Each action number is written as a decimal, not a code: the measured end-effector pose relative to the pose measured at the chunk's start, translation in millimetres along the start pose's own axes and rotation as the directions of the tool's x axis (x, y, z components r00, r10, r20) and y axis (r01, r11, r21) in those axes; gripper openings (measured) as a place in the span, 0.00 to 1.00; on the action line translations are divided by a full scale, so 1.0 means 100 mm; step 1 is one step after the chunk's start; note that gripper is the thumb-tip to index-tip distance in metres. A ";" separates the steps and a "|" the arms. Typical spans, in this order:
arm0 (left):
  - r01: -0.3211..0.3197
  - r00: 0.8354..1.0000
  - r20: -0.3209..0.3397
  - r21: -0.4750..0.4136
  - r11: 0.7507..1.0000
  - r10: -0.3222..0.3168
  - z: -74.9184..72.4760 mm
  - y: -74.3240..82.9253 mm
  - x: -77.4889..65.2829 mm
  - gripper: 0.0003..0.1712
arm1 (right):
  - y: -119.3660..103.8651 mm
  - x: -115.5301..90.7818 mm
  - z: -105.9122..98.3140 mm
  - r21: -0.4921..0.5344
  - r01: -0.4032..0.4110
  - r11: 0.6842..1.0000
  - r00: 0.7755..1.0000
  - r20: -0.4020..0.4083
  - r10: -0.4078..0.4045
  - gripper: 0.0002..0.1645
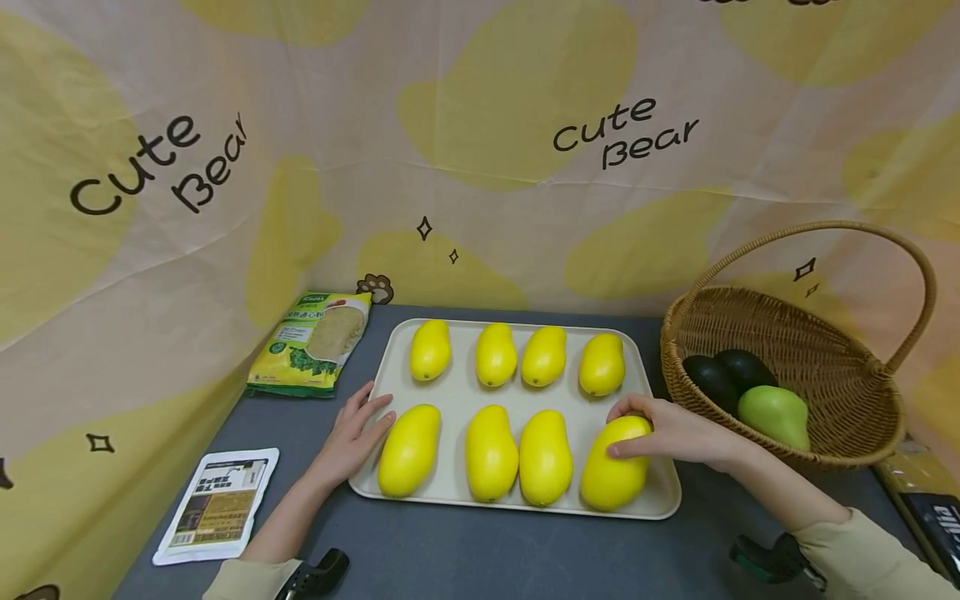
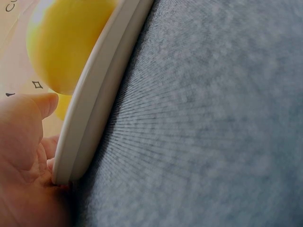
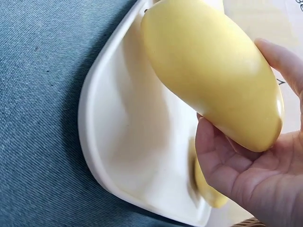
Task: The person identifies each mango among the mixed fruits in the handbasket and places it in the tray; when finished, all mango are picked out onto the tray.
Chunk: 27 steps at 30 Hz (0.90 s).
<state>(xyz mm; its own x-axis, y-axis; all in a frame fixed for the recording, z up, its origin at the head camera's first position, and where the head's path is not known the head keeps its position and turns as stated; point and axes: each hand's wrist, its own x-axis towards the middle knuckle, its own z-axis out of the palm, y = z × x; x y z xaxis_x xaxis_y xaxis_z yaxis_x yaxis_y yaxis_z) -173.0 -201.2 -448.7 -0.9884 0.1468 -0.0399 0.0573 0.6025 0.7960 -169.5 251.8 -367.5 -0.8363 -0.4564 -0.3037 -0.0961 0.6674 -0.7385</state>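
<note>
Several yellow mangoes stand in two rows on a cream tray (image 1: 450, 400). My right hand (image 1: 663, 429) grips the front-right mango (image 1: 613, 467), thumb on the near side and fingers round the far side. In the right wrist view that mango (image 3: 213, 71) is tilted over the tray's rounded corner (image 3: 94, 156). My left hand (image 1: 354, 433) rests at the tray's left rim, fingers spread, thumb beside the front-left mango (image 1: 408, 450). The left wrist view has the left thumb (image 2: 47, 103) just inside the rim (image 2: 90, 94), with the other fingers partly hidden behind it.
A wicker basket (image 1: 847, 367) with a tall handle stands at the right, holding dark avocados (image 1: 708, 383) and a green pear (image 1: 774, 415). A yellow-green food bag (image 1: 311, 343) and a white pouch (image 1: 217, 504) lie left. Another package (image 1: 933, 508) is at the right edge.
</note>
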 end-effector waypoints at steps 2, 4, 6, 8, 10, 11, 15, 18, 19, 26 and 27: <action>-0.001 1.000 0.000 0.001 1.000 0.001 0.00 0.00 0.00 0.31 | 0.02 0.03 0.02 0.014 0.000 1.000 1.000 0.000 0.000 0.26; 0.000 1.000 0.001 0.003 1.000 0.000 0.00 0.00 0.00 0.31 | 0.04 0.05 0.04 0.027 -0.007 1.000 1.000 -0.002 0.008 0.25; 0.002 1.000 0.001 0.004 1.000 -0.002 0.00 0.00 0.00 0.31 | 0.07 0.08 0.05 0.040 -0.020 0.999 1.000 -0.009 0.020 0.25; 0.005 1.000 0.003 0.007 1.000 -0.005 0.00 0.00 0.00 0.31 | 0.10 0.10 0.07 0.052 -0.039 0.998 0.999 -0.017 0.039 0.25; 0.005 1.000 0.004 0.009 1.000 -0.005 0.00 0.00 0.00 0.31 | 0.12 0.12 0.09 0.066 -0.055 0.996 0.998 -0.029 0.057 0.27; 0.006 1.000 0.005 0.009 1.000 -0.006 0.00 0.00 0.00 0.31 | 0.12 0.13 0.10 0.072 -0.060 0.996 0.997 -0.037 0.063 0.28; -0.003 1.000 0.002 0.009 1.000 0.003 0.00 0.00 0.00 0.31 | 0.15 0.17 0.16 0.111 -0.083 0.990 0.991 -0.093 0.093 0.34; -0.007 1.000 -0.003 0.005 1.000 0.007 0.00 0.00 0.00 0.32 | 0.17 0.19 0.21 0.166 -0.095 0.981 0.984 -0.135 0.118 0.35; -0.007 1.000 -0.005 0.005 1.000 0.007 0.01 0.00 0.00 0.32 | 0.18 0.19 0.23 0.185 -0.096 0.978 0.981 -0.148 0.124 0.35; 0.004 1.000 -0.001 0.009 1.000 -0.004 0.01 -0.01 0.01 0.31 | 0.21 0.21 0.30 0.227 -0.069 0.972 0.976 -0.185 0.113 0.34; 0.004 1.000 0.000 0.009 1.000 -0.004 0.00 -0.01 0.01 0.31 | 0.21 0.21 0.30 0.226 -0.063 0.972 0.977 -0.185 0.106 0.33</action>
<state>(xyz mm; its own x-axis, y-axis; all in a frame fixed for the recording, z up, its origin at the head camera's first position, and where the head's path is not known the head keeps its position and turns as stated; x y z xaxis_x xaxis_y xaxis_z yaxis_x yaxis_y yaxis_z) -173.7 -201.3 -449.8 -0.9886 0.1446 -0.0431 0.0548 0.6101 0.7904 -172.7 238.5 -407.5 -0.9273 -0.2658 -0.2637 0.0812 0.5447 -0.8347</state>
